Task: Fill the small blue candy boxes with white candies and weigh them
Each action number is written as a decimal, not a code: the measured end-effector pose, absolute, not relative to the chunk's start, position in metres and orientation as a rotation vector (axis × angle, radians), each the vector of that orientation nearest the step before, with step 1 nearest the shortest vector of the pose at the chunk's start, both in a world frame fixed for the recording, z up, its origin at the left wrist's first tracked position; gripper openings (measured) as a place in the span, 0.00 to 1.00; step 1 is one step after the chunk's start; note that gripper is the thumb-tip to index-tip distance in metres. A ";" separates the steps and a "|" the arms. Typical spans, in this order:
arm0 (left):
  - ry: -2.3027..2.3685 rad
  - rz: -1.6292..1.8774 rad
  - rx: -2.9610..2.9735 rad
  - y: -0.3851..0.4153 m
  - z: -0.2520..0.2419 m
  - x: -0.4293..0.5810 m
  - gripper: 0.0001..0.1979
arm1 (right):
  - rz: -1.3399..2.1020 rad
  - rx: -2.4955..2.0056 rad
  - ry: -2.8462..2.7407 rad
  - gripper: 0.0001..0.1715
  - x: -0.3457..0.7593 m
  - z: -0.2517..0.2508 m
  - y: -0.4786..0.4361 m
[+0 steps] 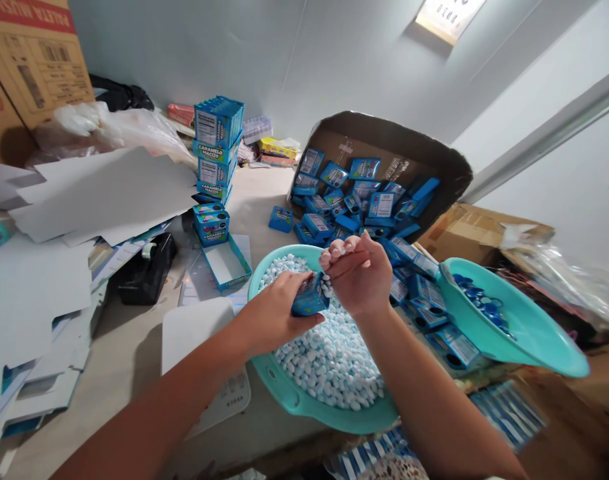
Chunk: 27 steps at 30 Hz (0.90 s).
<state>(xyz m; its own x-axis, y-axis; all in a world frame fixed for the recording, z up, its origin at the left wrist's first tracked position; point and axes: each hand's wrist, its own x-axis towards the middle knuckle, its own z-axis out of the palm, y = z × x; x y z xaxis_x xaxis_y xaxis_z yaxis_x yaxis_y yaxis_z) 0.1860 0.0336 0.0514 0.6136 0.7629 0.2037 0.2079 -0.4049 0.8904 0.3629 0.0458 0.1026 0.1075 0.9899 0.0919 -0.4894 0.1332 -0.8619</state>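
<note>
My left hand (pixel 282 303) grips a small blue candy box (pixel 310 295), tilted above a turquoise basin (pixel 277 387). Small white and pale blue candies (pixel 329 360) fill much of that basin. My right hand (pixel 359 270) is cupped beside the box's opening, fingers together and curled. A few white candies (pixel 326 285) show between the box's mouth and my right palm. How many lie inside the box or behind the curled fingers is hidden.
A large carton (pixel 384 123) behind the basin holds many blue boxes. At right, a turquoise dish (pixel 539 333) contains dark blue ring-like pieces. Left stand stacked display boxes (pixel 217 147), an open blue tray (pixel 227 263), a tape dispenser (pixel 147 267), a white scale (pixel 199 327) and cardboard sheets (pixel 109 193).
</note>
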 end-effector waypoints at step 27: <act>0.811 0.991 1.823 0.041 0.048 0.189 0.31 | 0.677 -1.359 -1.972 0.26 0.387 0.117 0.037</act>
